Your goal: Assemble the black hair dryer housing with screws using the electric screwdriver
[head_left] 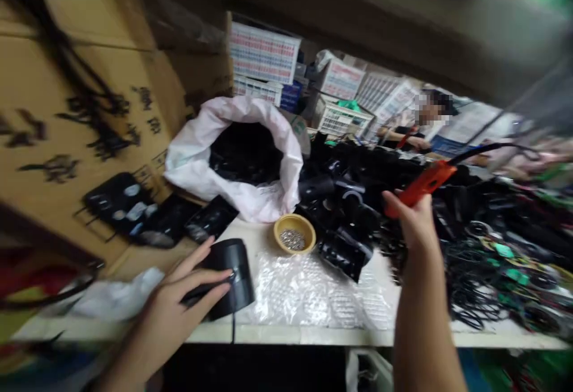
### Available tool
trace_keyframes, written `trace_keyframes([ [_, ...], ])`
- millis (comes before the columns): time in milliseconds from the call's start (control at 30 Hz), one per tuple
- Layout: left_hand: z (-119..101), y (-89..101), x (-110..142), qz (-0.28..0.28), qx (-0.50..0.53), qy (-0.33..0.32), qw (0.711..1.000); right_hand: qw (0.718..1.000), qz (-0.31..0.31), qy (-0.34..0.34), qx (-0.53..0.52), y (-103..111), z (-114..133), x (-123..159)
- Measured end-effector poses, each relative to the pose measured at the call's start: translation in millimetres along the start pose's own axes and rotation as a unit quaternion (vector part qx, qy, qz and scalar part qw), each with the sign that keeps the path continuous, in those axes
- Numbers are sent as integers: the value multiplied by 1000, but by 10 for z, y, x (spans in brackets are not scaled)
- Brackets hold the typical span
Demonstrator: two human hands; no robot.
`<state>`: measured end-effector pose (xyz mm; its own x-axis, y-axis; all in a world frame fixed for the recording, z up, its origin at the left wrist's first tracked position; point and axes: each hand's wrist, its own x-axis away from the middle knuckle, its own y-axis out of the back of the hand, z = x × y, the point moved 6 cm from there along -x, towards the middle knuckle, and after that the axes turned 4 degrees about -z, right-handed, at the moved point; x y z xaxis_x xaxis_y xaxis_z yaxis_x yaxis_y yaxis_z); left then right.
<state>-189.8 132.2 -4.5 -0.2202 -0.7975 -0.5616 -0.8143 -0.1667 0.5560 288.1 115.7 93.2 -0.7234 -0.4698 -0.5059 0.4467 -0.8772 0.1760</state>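
My left hand (190, 290) is closed on a black plastic housing (242, 269) with a curved outer wall, near the table's front edge. Thumb and fingertips press together at a small shiny spot on it, perhaps a screw. A thin black cable hangs from the housing over the edge. Raised at the right, my right hand (416, 216) is wrapped round an orange electric screwdriver (423, 186), whose black cord runs off to the right; its bit is not visible. Between the hands stands a yellow bowl (294, 225) of small metal screws.
Bubble wrap (308, 296) covers the table's front. A white sack (179, 162) of dark parts stands behind, beside a large cardboard box (89, 82). Black housings (344, 252) and tangled cables (474, 290) crowd the right. An overhead beam crosses above; another person (416, 129) sits beyond.
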Motion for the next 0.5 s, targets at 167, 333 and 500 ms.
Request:
trace_keyframes([
  [167,-35,-9,-34,106,12,81,991,994,9,-35,-99,94,7,211],
  [333,-36,-19,0,115,53,112,986,961,85,-55,-256,-233,741,1041],
  [500,-39,-35,22,112,63,113,985,879,155,-127,-432,-986,1375,1763],
])
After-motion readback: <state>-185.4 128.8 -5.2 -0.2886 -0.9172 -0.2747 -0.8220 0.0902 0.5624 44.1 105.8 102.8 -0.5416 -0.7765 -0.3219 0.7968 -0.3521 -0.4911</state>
